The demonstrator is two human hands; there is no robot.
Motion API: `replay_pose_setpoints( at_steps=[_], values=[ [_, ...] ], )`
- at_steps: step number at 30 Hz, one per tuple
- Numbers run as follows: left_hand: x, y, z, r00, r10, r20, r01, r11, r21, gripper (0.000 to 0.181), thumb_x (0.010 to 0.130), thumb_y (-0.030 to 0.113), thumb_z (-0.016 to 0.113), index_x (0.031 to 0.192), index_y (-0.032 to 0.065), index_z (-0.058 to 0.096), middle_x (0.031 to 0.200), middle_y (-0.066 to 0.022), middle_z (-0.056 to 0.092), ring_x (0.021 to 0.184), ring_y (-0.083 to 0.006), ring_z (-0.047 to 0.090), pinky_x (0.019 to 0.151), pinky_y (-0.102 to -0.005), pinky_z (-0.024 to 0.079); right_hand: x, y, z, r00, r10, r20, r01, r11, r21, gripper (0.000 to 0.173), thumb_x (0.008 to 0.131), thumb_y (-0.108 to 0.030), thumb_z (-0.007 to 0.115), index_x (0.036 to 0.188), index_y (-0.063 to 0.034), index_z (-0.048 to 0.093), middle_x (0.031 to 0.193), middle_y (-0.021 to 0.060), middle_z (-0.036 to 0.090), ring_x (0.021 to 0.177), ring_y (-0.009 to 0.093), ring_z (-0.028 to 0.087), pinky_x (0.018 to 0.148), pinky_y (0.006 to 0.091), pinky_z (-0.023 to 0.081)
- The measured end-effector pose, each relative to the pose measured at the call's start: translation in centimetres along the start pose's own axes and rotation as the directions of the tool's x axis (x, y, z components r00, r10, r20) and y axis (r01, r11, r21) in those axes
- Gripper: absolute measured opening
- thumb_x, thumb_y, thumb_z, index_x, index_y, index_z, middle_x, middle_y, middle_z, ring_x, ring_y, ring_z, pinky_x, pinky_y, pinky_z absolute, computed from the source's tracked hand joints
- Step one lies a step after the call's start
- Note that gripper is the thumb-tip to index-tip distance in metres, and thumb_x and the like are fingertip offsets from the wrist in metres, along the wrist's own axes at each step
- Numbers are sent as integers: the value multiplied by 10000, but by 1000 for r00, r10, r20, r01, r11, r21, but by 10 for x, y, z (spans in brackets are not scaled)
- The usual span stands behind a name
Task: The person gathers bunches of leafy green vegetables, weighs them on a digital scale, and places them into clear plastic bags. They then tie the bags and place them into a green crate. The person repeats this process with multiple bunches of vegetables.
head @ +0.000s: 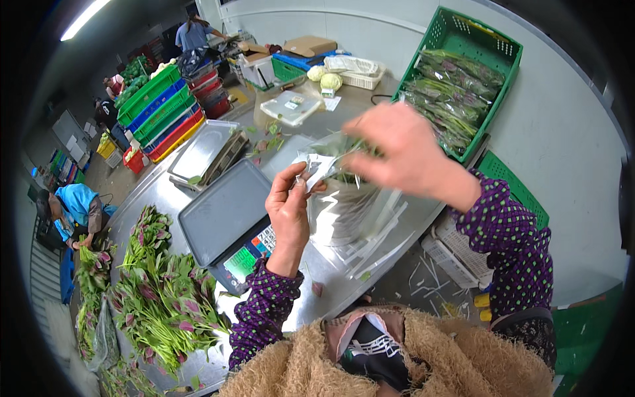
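Observation:
My left hand [292, 203] pinches the edge of a clear plastic bag [342, 208] above the steel table. Leafy greens show inside the bag, partly hidden by plastic glare and my hands. My right hand [397, 154], blurred, is over the bag's far right side with its fingers apart; whether it touches the plastic I cannot tell. A digital scale [221, 213] with a grey tray and lit display is left of my left hand. Loose red-and-green amaranth [168, 302] lies in a pile at the lower left. Bagged greens [444, 99] fill part of a green plastic crate [513, 74] at the upper right.
A second scale [206, 151] stands beyond the first. Cabbages [331, 81] and a white basket [364, 74] are at the far side. Stacked crates [158, 114] stand behind the table. A co-worker in blue [79, 208] handles greens at the left; other people are farther back.

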State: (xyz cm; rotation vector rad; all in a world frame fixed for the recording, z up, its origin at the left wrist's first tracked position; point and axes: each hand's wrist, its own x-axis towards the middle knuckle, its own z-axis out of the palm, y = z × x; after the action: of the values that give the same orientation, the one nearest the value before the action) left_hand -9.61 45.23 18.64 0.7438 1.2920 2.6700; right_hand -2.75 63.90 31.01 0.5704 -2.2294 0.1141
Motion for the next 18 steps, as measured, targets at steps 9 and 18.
replay_pose_setpoints(
  at_steps=[9, 18],
  values=[
    [-30, -29, -6, 788, 206, 580, -609, 392, 689, 393, 717, -17, 676, 1085, -12, 538, 917, -160, 509, 704, -327, 577, 569, -386, 487, -18, -5, 20, 922, -9, 388, 19, 1000, -22, 423, 639, -360, 780, 817, -56, 545, 687, 106, 620, 695, 312, 619, 631, 409, 445],
    [-7, 14, 10, 599, 371, 709, -788, 120, 603, 439, 594, -20, 722, 1015, 3, 602, 854, -123, 559, 624, -257, 593, 497, -326, 496, -4, -1, 4, 832, 188, 521, -268, 960, 82, 270, 733, -155, 681, 933, -45, 538, 668, 166, 617, 672, 386, 625, 581, 478, 471]
  ],
)
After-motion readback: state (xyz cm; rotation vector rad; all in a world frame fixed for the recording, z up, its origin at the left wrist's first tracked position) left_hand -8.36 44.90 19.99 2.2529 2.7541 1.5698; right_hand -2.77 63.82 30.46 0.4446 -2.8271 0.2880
